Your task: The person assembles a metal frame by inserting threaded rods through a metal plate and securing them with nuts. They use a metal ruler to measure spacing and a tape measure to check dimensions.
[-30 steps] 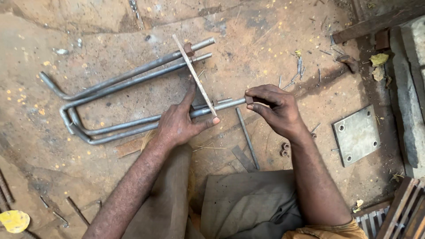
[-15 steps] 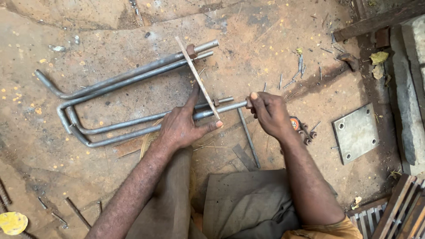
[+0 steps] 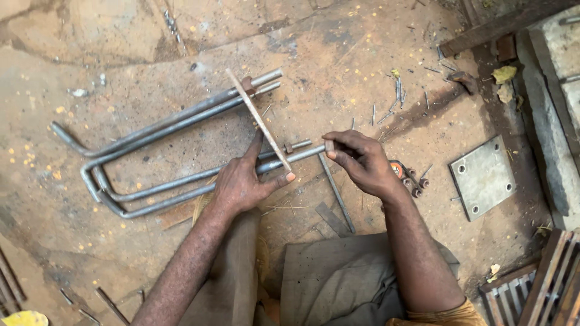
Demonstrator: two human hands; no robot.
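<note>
Left hand (image 3: pixel 244 181) presses down on the near bent steel rod (image 3: pixel 181 194), palm over it, fingers closed loosely, thumb sticking out toward the rod's free end. Same hand also holds a thin flat rule (image 3: pixel 258 119) upright-tilted, running away from the grip across the rods toward the far pair. Right hand (image 3: pixel 362 162) pinches the threaded end of that near rod (image 3: pixel 323 148) between thumb and fingertips, grip closed on the tip. Rod lies on the dirt floor (image 3: pixel 151 54), its bend well out past the left grip.

A second bent rod (image 3: pixel 175 118) lies beyond the left hand, parallel, its ends near the rule's far tip. Just behind the right wrist: a few nuts (image 3: pixel 415 184) on the floor, with a small orange-marked object beside them, too hidden to identify. Further out from the right grip, a square steel plate with corner holes (image 3: pixel 483 177). A short straight rod (image 3: pixel 337 194) lies on the floor between the two hands, near the knees.
</note>
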